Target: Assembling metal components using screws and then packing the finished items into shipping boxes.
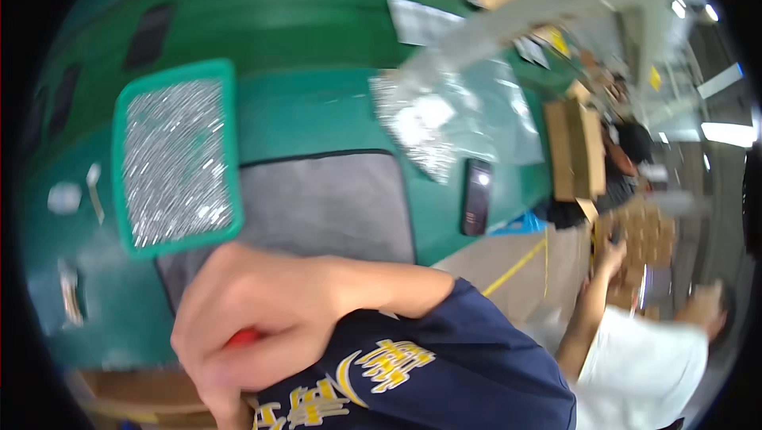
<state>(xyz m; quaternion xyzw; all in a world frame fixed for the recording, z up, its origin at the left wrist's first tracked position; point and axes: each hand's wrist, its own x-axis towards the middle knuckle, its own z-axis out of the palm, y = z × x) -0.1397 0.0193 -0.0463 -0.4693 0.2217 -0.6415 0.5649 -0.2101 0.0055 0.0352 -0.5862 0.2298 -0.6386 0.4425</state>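
Observation:
My right hand (250, 303) reaches in from the right under a navy sleeve, over the near edge of a grey cloth mat (333, 204) with a dark border. Its fingers are curled around a small red object (244, 338), mostly covered and blurred, so its kind is unclear. Just below, a bit of skin at the lower edge may belong to my left hand (226, 408); its fingers cannot be made out. Beyond the hands, a green plastic tray (121, 168) full of thin silvery metal pieces (176, 160) overlaps the mat's left part.
A clear plastic bag (492, 117) with silvery pieces lies at the back right, near a dark phone-like device (476, 196). A cardboard box (575, 148) stands at the table's right edge. A person in a white shirt (647, 362) is at right; small items (71, 295) lie left.

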